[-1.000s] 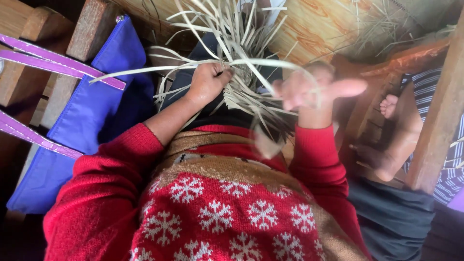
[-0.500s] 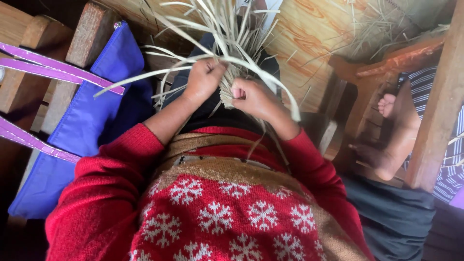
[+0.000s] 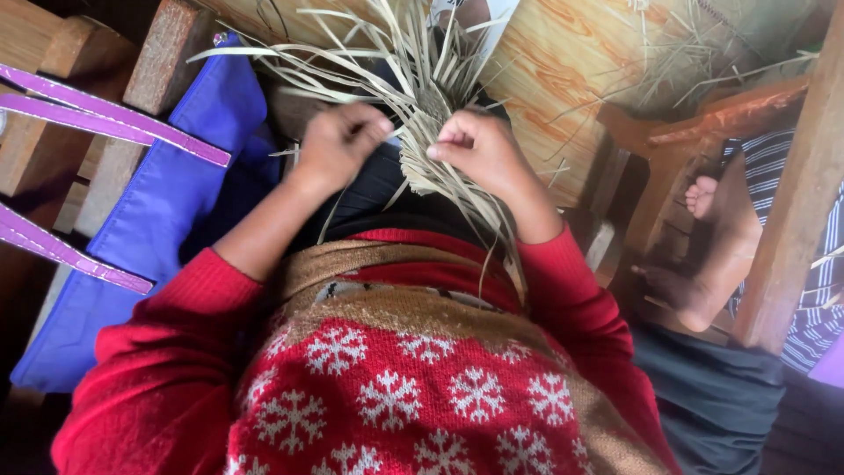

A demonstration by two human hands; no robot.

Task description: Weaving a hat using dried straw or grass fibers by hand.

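Looking down from the head, the nearest thing is the red sweater with white snowflakes, and its two sleeves lead up to the hands. The left hand is closed in a loose fist and pinches thin pale strips that run out to the left. The right hand is also closed, its fingers curled over the top edge of the woven piece, which sits on the lap between both hands and touches them.

Half a second ago the two hands were pressed together over the weave, and one second ago the right hand was flung out to the side, blurred. Now they have come a little apart, each on its own side of the weave. I judge that a strip was pulled through and is now being tightened and set in place.

Beyond the hands the loose strip ends fan upward over a wooden floor. On the left lies a blue bag with purple straps. At the right, another person's bare foot rests by a wooden post.
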